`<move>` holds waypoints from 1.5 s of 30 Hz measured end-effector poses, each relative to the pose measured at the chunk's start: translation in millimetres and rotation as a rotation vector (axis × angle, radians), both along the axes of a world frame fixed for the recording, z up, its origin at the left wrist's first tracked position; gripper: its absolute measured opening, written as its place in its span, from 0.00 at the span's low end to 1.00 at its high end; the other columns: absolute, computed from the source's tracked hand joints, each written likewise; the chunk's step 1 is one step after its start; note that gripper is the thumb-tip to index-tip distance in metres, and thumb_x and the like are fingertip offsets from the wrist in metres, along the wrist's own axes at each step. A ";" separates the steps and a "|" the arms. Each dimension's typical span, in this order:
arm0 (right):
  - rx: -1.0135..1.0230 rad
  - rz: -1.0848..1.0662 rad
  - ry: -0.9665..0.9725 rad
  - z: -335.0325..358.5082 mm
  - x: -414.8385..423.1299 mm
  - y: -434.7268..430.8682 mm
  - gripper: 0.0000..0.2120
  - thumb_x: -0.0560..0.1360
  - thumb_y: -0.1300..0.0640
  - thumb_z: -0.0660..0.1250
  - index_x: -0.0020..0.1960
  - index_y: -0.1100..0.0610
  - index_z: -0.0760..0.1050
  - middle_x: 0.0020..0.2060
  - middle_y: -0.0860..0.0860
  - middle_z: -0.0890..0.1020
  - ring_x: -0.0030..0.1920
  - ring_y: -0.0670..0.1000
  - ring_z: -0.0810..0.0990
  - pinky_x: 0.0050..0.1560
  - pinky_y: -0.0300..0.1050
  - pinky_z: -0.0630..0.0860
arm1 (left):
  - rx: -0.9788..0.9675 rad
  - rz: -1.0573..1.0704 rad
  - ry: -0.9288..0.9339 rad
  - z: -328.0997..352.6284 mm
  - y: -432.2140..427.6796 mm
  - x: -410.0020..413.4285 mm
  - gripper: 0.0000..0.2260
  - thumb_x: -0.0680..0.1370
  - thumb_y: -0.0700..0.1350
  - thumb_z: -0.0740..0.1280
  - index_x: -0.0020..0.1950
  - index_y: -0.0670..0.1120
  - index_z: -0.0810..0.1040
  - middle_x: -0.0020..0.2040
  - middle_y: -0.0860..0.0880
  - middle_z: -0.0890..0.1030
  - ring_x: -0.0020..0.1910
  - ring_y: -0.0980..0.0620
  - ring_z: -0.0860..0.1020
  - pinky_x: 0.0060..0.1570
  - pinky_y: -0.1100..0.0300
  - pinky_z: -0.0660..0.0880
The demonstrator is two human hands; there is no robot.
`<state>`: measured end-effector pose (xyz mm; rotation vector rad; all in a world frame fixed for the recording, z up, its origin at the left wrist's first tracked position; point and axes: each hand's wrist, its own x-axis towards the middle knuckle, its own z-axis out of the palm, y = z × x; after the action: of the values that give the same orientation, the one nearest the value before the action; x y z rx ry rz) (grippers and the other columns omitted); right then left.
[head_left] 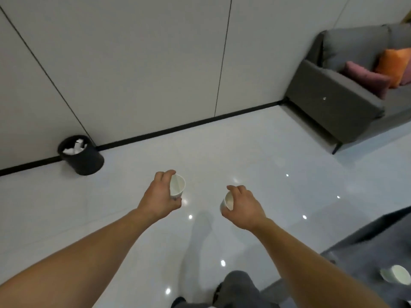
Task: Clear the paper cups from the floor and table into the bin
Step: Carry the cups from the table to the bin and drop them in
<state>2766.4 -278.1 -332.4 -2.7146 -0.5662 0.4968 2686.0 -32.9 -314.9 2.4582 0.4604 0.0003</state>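
A first paper cup, white and smooth, is gripped by the curled fingers of the left hand; a second paper cup, tilted, is clasped in the curled fingers of the right hand. Both are held above glossy white floor tiles. A third paper cup is seen tipped on a dark grey surface. A round black bin containing white paper is set against the wall.

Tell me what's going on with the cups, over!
Left hand grips one paper cup, right hand grips a second cup. Black bin ahead left by the wall, white rubbish inside. Third cup lying on the grey rug. Nothing blocks the way.
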 end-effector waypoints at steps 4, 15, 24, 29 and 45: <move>-0.031 0.127 -0.019 5.4 40.5 54.5 0.35 0.73 0.43 0.65 0.76 0.50 0.59 0.69 0.50 0.66 0.67 0.54 0.67 0.59 0.48 0.72 | 0.053 0.103 -0.016 -3.3 40.0 8.6 0.35 0.68 0.51 0.74 0.71 0.50 0.62 0.66 0.49 0.66 0.59 0.47 0.72 0.54 0.56 0.73; 0.031 0.473 -0.042 22.1 164.5 218.4 0.36 0.73 0.45 0.66 0.77 0.50 0.55 0.70 0.51 0.65 0.67 0.55 0.66 0.62 0.50 0.72 | 0.062 0.456 -0.033 21.2 141.7 56.6 0.36 0.72 0.50 0.72 0.76 0.57 0.57 0.64 0.49 0.64 0.58 0.47 0.72 0.57 0.54 0.73; 0.019 0.725 -0.035 8.9 188.5 377.3 0.35 0.74 0.44 0.65 0.76 0.50 0.57 0.70 0.50 0.66 0.66 0.54 0.68 0.61 0.48 0.73 | 0.035 0.706 -0.005 -3.5 252.4 51.6 0.35 0.70 0.49 0.74 0.74 0.51 0.62 0.65 0.48 0.64 0.58 0.46 0.73 0.58 0.54 0.73; -0.003 0.762 -0.016 4.1 202.2 477.8 0.35 0.73 0.44 0.65 0.76 0.50 0.57 0.70 0.49 0.65 0.67 0.53 0.67 0.62 0.47 0.72 | 0.041 0.753 -0.027 -18.4 352.1 61.3 0.35 0.72 0.52 0.72 0.74 0.50 0.60 0.66 0.50 0.62 0.59 0.48 0.72 0.57 0.57 0.72; -0.034 0.937 0.009 -19.1 259.7 765.5 0.36 0.73 0.43 0.65 0.76 0.50 0.56 0.70 0.50 0.65 0.67 0.54 0.66 0.64 0.47 0.71 | 0.046 0.875 -0.029 -38.4 613.2 116.6 0.34 0.70 0.54 0.71 0.72 0.54 0.60 0.64 0.52 0.62 0.57 0.50 0.71 0.52 0.60 0.72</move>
<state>3026.1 487.4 -351.5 -2.3157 -1.8346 0.7163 2802.6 580.3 -353.3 2.0993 1.4822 0.4062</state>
